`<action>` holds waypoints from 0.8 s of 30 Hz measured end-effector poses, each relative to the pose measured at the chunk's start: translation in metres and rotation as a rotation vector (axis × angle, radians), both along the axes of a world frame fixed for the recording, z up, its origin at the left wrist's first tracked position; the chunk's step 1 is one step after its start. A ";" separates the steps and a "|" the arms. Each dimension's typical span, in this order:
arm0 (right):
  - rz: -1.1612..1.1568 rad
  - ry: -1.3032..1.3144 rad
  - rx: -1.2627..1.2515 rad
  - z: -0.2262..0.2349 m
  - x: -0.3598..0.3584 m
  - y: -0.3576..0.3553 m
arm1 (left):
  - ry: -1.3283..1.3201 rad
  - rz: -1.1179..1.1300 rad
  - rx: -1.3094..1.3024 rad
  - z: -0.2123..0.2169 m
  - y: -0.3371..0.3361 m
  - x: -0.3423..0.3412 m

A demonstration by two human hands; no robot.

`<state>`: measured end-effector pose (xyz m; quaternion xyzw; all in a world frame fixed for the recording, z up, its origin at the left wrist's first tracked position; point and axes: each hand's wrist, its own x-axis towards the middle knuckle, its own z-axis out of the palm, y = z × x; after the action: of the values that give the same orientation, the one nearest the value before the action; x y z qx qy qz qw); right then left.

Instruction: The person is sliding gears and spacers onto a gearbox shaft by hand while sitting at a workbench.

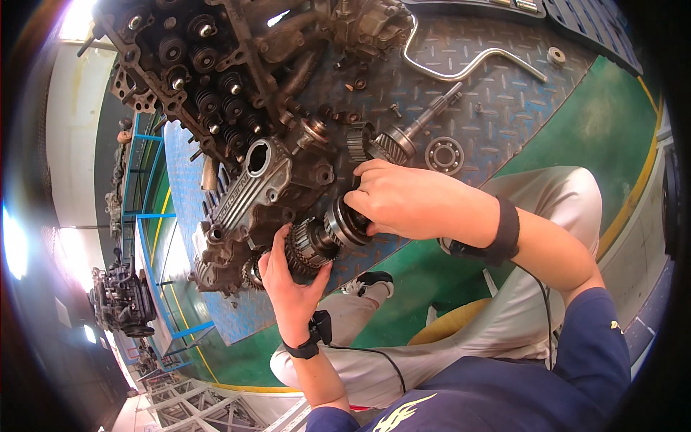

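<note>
A transmission gear shaft [308, 249] with toothed gears lies aslant between my hands. My left hand [289, 286] is closed around its lower-left gear, the thumb on the near side and the fingers on the far side. My right hand [407, 200] grips a smooth metal ring [344, 225] at the shaft's other end; its fingertips are partly hidden behind the ring. Just beyond my right hand lie a second shaft with a helical gear [394, 147] and a loose ball bearing [445, 155].
Left of my hands sits a ribbed metal cover [248, 198], with a cylinder head with valve springs [205, 72] behind it. A bent metal pipe [471, 72] and a small ring [556, 56] lie farther back on the tread-plate tabletop [515, 108]. A tool case [586, 29] stands far right.
</note>
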<state>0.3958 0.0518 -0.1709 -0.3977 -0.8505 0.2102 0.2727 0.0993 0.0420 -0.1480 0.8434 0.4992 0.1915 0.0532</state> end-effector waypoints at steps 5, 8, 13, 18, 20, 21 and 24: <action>-0.033 0.031 0.028 0.002 -0.002 -0.003 | 0.002 -0.008 0.013 -0.001 0.000 -0.002; -0.084 0.071 0.001 0.002 -0.003 -0.005 | -0.011 -0.013 0.008 -0.001 0.001 -0.001; -0.069 0.098 0.052 -0.004 -0.007 -0.007 | -0.006 0.006 0.012 0.000 0.000 0.001; -0.088 0.189 -0.002 -0.004 -0.008 -0.011 | 0.000 0.004 0.014 0.000 -0.001 0.000; -0.108 0.238 -0.036 -0.008 -0.013 -0.014 | 0.003 0.000 0.020 -0.001 -0.001 0.000; -0.161 0.308 0.045 -0.013 -0.016 -0.014 | 0.003 -0.004 0.025 -0.001 -0.001 0.000; -0.165 0.220 0.097 -0.012 -0.015 -0.013 | -0.001 0.006 0.020 -0.001 -0.001 0.001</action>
<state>0.3804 0.0390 -0.1824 -0.4273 -0.7891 0.1880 0.3993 0.1004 0.0410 -0.1489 0.8423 0.4996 0.1971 0.0448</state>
